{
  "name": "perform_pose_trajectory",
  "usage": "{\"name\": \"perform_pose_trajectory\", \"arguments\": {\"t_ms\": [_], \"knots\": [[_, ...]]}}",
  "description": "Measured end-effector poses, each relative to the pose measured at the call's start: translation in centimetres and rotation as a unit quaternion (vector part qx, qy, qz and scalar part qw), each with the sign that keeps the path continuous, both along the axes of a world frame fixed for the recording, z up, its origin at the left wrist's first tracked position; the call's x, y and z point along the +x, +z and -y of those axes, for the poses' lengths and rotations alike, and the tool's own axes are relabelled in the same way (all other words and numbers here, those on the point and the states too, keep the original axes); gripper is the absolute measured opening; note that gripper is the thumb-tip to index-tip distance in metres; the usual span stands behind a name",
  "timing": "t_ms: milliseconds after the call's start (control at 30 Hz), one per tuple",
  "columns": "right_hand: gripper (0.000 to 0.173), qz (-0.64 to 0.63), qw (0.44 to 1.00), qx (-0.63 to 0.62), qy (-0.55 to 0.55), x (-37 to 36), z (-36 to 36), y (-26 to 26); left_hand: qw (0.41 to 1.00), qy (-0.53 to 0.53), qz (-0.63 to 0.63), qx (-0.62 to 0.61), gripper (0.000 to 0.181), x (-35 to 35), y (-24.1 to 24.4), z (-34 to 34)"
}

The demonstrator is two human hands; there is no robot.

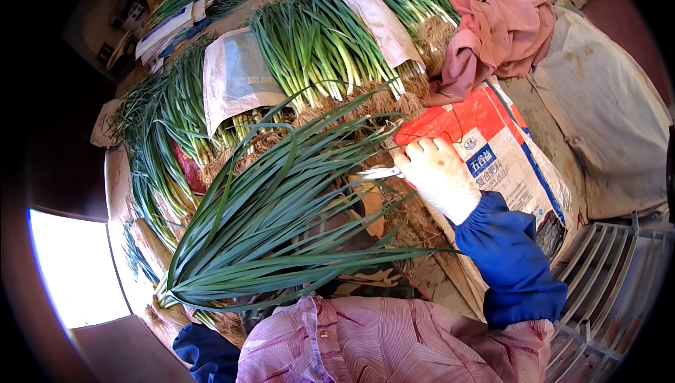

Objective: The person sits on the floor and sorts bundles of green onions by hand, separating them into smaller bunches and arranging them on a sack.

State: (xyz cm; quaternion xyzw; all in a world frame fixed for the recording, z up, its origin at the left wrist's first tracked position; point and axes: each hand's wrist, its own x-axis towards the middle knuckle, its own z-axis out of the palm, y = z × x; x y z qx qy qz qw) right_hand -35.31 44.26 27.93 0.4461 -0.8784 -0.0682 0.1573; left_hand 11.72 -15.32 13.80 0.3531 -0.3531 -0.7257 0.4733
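My left hand (175, 317), at the lower left, is closed around the root end of a thick bunch of leafy allium greens (263, 225), like green garlic or leeks. The bunch's long flat leaves fan across my lap up to the right. My right hand (440, 175) grips a pair of scissors (378, 173), whose pale blades point left among the leaf tips. The scissors' handles are mostly hidden in my fingers. A printed woven fertilizer sack (506, 172) lies flat beyond and beside the right hand.
Rooted bunches of greens (311, 61) lie in a curve in front. Some are covered by a whitish woven sack (232, 77) and another sack strip (377, 19). A pink cloth (501, 19), a pale draped sheet (606, 103) and a metal slatted rack (606, 256) stand to the right.
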Motion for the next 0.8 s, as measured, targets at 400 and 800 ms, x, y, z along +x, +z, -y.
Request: {"name": "perform_pose_trajectory", "arguments": {"t_ms": [400,800], "knots": [[0.013,0.006,0.992,0.039,-0.12,-0.2,-5.8,-0.5,1.0,-0.01,0.001,0.004,0.042,-0.8,-0.1,0.5],[0.026,0.167,0.969,-0.105,-0.148,-0.5,-6.2,-1.6,1.0,-0.022,-0.012,0.004,0.041,-1.0,0.4,0.7]]}}
